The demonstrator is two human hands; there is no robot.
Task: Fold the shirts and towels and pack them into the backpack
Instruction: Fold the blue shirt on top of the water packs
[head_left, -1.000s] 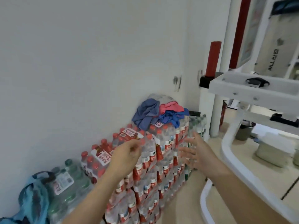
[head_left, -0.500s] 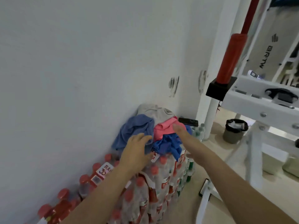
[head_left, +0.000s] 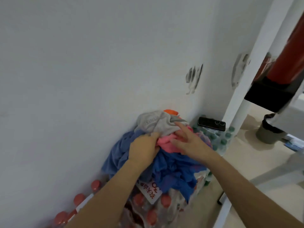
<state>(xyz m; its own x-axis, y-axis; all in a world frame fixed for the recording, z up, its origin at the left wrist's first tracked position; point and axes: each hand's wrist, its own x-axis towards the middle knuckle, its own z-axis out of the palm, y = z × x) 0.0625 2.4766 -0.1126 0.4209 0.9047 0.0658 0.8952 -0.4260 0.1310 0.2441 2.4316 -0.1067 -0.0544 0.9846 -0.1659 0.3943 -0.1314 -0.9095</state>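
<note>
Shirts and towels (head_left: pixel 171 162) lie crumpled together on shrink-wrapped packs of red-capped bottles (head_left: pixel 148 209), right against the wall (head_left: pixel 98 63), and both our hands are in them. Our left hand (head_left: pixel 143 151) has its fingers (head_left: pixel 152 134) curled down into the folds. They grip cloth where a grey garment (head_left: pixel 154 122) meets a pink cloth (head_left: pixel 165 143); we cannot tell which of the two they hold. Our right hand (head_left: pixel 190 143) is spread, its fingers (head_left: pixel 178 125) straight and apart. The farthest one lies on the grey garment and the others lie over the pink cloth, closing on nothing.

Just beyond those fingers an orange scrap (head_left: pixel 170 111) peeks out behind the grey garment. Left of the left fingers hangs a dusty blue cloth (head_left: pixel 117 155). Nearer us than all the fingers, below both wrists, a brighter blue cloth (head_left: pixel 174 173) spills over the bottles. To the right of the right fingers a black phone (head_left: pixel 211 123) lies flat on a pack of green-capped bottles (head_left: pixel 218 137). Farther right stand a white post (head_left: pixel 256 63), a blurred red cylinder (head_left: pixel 289 51) on a black block (head_left: pixel 269 96), and a grey bin (head_left: pixel 269 134) with a dark liner.
</note>
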